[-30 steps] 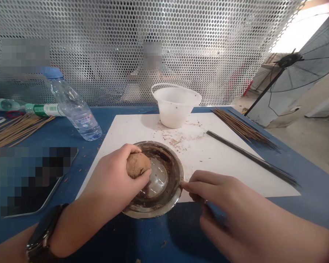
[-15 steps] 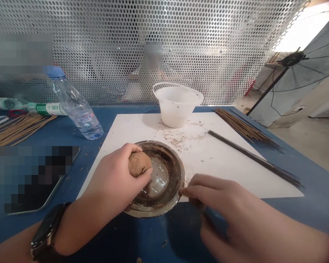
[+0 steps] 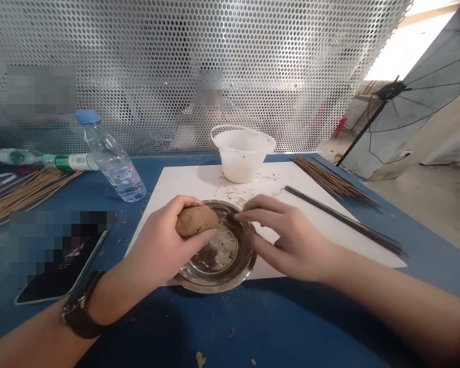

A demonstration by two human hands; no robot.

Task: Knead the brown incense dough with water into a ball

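Note:
My left hand grips a lump of brown, crumbly paste over the left side of a shallow steel bowl. The bowl's inside is stained with brown residue. My right hand is spread, holding nothing, with its fingertips reaching over the bowl's upper right rim. The bowl rests on a white board scattered with brown crumbs. A dark watch circles my left wrist.
A white plastic tub with a handle stands at the board's far edge. Bundles of thin sticks lie to the right, and more to the left, beside a water bottle and a phone. A perforated metal screen rises behind the blue table.
My right hand has moved from the bowl's lower right rim up and left, now reaching over the bowl. The lump stays in my left hand. The view has shifted slightly.

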